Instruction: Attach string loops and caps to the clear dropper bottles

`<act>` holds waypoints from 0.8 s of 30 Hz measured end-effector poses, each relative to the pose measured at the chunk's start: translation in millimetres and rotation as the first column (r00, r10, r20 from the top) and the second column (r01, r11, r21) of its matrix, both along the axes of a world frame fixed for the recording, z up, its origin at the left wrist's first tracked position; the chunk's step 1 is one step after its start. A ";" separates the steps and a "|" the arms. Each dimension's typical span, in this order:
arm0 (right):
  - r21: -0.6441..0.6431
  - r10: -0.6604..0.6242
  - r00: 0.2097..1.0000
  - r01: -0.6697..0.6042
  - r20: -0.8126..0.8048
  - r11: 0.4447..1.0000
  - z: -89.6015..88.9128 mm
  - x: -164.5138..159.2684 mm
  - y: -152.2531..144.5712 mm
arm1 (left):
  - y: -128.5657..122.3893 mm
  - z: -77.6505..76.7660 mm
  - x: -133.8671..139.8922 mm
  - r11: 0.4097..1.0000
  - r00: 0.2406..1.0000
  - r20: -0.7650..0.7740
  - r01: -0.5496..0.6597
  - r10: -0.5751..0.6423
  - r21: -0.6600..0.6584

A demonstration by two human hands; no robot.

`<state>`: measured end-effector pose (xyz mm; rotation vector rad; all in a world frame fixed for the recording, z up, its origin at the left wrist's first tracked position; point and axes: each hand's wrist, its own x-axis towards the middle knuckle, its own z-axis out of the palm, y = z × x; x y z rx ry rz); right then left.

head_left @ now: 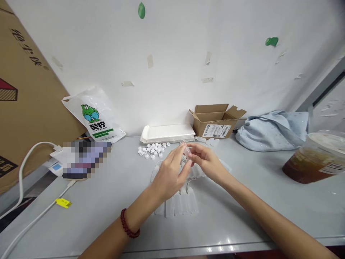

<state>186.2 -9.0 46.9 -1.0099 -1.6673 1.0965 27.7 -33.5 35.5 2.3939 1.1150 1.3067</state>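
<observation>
My left hand (168,172) and my right hand (206,160) meet above the middle of the table. Between their fingertips is a small translucent plastic tube (187,152), with a thin white loop near its top. Both hands have their fingers closed on it, and the fingers hide part of it. Just below, several similar translucent tubes (182,204) lie side by side in a row, some with white cords at their upper ends. More tubes lie partly hidden behind my hands. Small white caps (153,149) are heaped loosely beyond my left hand.
A stack of white padded envelopes (168,133) lies against the wall beside an open cardboard box (215,122). At right are a blue cloth bag (272,131) and a drink cup (315,158). A white plastic bag (94,115), blurred phone (87,160) and white cable (37,219) occupy the left.
</observation>
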 end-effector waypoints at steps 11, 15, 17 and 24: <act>0.614 -0.289 0.926 0.085 0.241 0.785 -12.7 -4.2 -4.4 | -2.7 13.5 5.3 0.862 0.920 0.360 0.051 0.157 -0.505; 0.788 -0.385 0.875 0.006 0.294 0.616 -15.1 -3.2 -3.5 | 2.3 17.8 4.5 0.834 0.843 0.507 0.145 0.178 -0.533; 0.817 -0.401 0.866 -0.016 0.300 0.577 -16.1 -3.1 -2.8 | 3.2 19.6 5.0 0.834 0.828 0.528 0.148 0.190 -0.532; 0.773 -0.365 0.885 0.009 0.289 0.634 -20.2 -2.9 -1.8 | 5.1 18.5 3.0 0.823 0.833 0.519 0.153 0.190 -0.547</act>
